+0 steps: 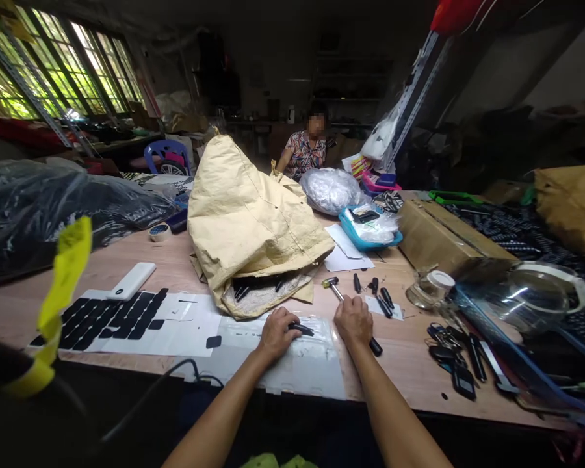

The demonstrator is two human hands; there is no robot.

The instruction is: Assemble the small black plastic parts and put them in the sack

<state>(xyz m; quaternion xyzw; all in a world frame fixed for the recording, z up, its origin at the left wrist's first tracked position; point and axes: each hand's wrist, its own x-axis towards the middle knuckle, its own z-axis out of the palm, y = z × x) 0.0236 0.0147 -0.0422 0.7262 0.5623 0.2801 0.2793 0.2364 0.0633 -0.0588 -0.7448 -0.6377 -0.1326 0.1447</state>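
My hammer (338, 293): shiny metal shaft. Surface (404, 374): smooth, wood-look. Big sack (253, 214): matt, creased, paper-like. Sheet (316, 372) by me: glossy translucent plastic. Tub (358, 242): smooth plastic. Box (426, 244): matt cardbd.

Barred windows (85, 55) glow left of a blue chair (162, 147), the room (268, 49) dim.

Looking in on a small, cluttered workshop here. Spotting a hammer (338, 292) at the wooden tabletop (394, 383), then rows of small black pieces (80, 322) spread over white paper (188, 335). Moving past a bulging tan sack (248, 221) and a cardboard box (439, 240), on to slotted metal posts (414, 97), a seated person (305, 155) beyond, and, further back, dim shelves (353, 99). Catching daylight through barred windows (78, 58), too.
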